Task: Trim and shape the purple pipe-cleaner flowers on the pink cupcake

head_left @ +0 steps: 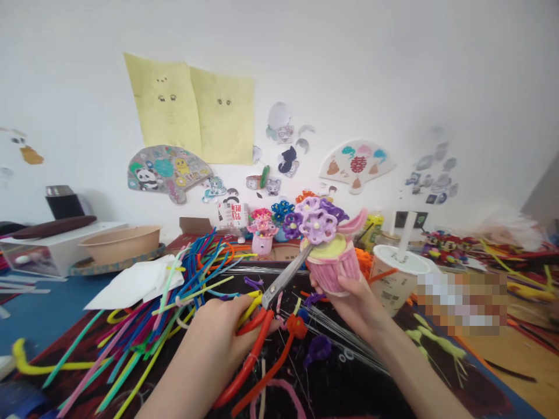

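Clasping red-handled scissors [286, 279] in the left hand [218, 326], curled closed around the loops. Slanting up and to the right from that grip, along silver blades laid together or nearly so, toward the rim of a pink pot [334, 270]; cannot tell whether touching there at the tips. Pinching that pot between thumb and fingers of the right hand [351, 302], up and right of the left-hand grip, held raised and leaning slightly. Covered in fuzzy pink ribs, topped with yellow-green, and crowded just above the right-hand grip with purple and lilac flowers [321, 226]. Strewn below and between both grips, with an orange-red flower [297, 326] on a long stem, a loose purple piece [318, 350] and thin silvery wires [349, 340]. Heaped just left of the left-hand grip with many-coloured fuzzy stems [144, 326], partly under white sheets of paper [131, 285]. Occupied just right of the right-hand grip by a lidded drink cup [388, 291] with a pale straw. Set beyond both grips, near the wall, with a small lilac pot [262, 244] bearing pink blooms. Furnished farther left with a brown bowl [120, 244]. Hung highest beyond the grips with two yellow sheets [196, 110] and, lower, a panda fan [168, 171] to the left and a white fan [358, 163] to the right.
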Tool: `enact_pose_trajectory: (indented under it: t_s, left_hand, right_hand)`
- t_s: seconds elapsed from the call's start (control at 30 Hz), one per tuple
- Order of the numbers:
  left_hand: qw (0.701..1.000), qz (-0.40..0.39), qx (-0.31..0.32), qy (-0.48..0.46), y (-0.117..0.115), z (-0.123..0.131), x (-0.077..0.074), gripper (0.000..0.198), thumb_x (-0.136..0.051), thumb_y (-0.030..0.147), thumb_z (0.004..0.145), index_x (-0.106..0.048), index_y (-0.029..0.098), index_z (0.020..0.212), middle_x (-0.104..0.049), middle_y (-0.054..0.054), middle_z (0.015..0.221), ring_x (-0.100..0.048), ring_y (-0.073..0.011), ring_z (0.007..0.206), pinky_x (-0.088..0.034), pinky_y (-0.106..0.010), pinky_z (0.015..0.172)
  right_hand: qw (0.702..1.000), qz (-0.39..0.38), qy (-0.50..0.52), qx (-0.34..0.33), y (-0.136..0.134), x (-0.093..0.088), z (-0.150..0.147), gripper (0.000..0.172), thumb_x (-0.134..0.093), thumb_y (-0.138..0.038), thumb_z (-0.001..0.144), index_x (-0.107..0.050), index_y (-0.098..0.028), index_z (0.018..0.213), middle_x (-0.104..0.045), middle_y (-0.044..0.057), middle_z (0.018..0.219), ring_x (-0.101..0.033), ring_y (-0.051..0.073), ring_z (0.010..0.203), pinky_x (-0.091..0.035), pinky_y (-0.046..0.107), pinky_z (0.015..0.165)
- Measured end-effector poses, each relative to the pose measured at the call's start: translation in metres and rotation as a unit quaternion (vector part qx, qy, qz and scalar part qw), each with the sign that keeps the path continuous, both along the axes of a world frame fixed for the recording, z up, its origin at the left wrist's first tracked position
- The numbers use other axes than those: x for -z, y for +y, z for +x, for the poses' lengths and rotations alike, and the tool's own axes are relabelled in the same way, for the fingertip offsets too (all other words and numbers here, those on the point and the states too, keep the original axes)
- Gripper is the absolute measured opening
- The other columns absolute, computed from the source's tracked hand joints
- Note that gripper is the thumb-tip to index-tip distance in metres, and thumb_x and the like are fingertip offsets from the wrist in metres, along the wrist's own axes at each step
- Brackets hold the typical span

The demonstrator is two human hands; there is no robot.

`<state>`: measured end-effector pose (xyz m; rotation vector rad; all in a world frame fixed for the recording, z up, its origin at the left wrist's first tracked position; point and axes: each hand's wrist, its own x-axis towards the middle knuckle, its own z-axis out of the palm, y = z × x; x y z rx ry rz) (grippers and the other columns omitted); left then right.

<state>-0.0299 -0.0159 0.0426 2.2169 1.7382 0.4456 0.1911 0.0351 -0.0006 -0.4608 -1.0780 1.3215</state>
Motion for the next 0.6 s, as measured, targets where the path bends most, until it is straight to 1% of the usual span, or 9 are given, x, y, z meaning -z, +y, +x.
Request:
enact_pose_trajectory:
  t_s: [0.13, 0.27, 0.4, 0.47, 0.5, 0.6]
  left_hand:
    - [1.0, -0.005, -0.007, -0.004, 0.0, 0.001, 0.001, 0.034, -0.045, 0.05, 0.083, -0.05, 0.02, 0.066, -0.046, 0.004, 0.059, -0.032, -0.0122, 0.057, -0.025, -0.025, 0.058]
    - [1.0, 0.0, -0.008, -0.007, 0.002, 0.002, 0.008, 0.041, -0.051, 0.055, 0.08, -0.039, 0.021, 0.059, -0.035, 0.005, 0.056, -0.027, -0.0115, 0.057, -0.021, -0.025, 0.056]
    - [0.999, 0.002, 0.003, -0.035, 0.003, 0.004, 0.012, 0.042, -0.052, 0.051, 0.08, -0.036, 0.021, 0.056, -0.032, 0.007, 0.053, -0.026, -0.0104, 0.054, -0.022, -0.024, 0.055]
    - [0.999, -0.005, 0.013, -0.046, 0.001, 0.006, 0.011, 0.04, -0.053, 0.049, 0.08, -0.037, 0.021, 0.057, -0.035, 0.007, 0.053, -0.029, -0.0103, 0.054, -0.023, -0.024, 0.055]
    - [0.999, -0.008, 0.019, -0.049, 0.001, 0.006, 0.01, 0.038, -0.053, 0.049, 0.08, -0.039, 0.021, 0.058, -0.038, 0.006, 0.054, -0.032, -0.0106, 0.054, -0.024, -0.024, 0.056]
    - [0.999, -0.009, 0.023, -0.041, 0.0, 0.005, 0.008, 0.029, -0.05, 0.048, 0.082, -0.048, 0.022, 0.069, -0.056, 0.003, 0.065, -0.048, -0.0139, 0.06, -0.027, -0.025, 0.059]
  right_hand:
    - [1.0, -0.002, -0.007, 0.006, 0.0, 0.0, 0.0, 0.052, -0.084, -0.037, 0.056, -0.064, -0.02, 0.1, -0.066, 0.005, 0.078, -0.058, 0.017, 0.067, -0.048, 0.025, 0.059]
    - [1.0, -0.006, -0.014, 0.006, 0.0, 0.0, 0.0, 0.052, -0.084, -0.037, 0.056, -0.063, -0.02, 0.1, -0.066, 0.005, 0.08, -0.06, 0.018, 0.07, -0.049, 0.025, 0.06]
    - [1.0, 0.004, -0.007, -0.005, 0.0, 0.002, 0.0, 0.046, -0.083, -0.039, 0.059, -0.065, -0.019, 0.097, -0.066, 0.006, 0.079, -0.06, 0.017, 0.07, -0.049, 0.024, 0.06]
    - [1.0, 0.007, -0.002, -0.009, -0.001, 0.002, 0.0, 0.044, -0.082, -0.04, 0.06, -0.065, -0.018, 0.095, -0.065, 0.006, 0.079, -0.06, 0.017, 0.071, -0.049, 0.024, 0.062]
    - [1.0, 0.008, -0.002, -0.01, -0.001, 0.002, 0.0, 0.044, -0.082, -0.04, 0.061, -0.065, -0.018, 0.095, -0.065, 0.006, 0.08, -0.06, 0.017, 0.071, -0.05, 0.025, 0.062]
    - [1.0, 0.007, -0.007, -0.008, -0.001, 0.001, 0.0, 0.045, -0.083, -0.04, 0.059, -0.065, -0.019, 0.095, -0.066, 0.006, 0.079, -0.059, 0.017, 0.07, -0.05, 0.025, 0.063]
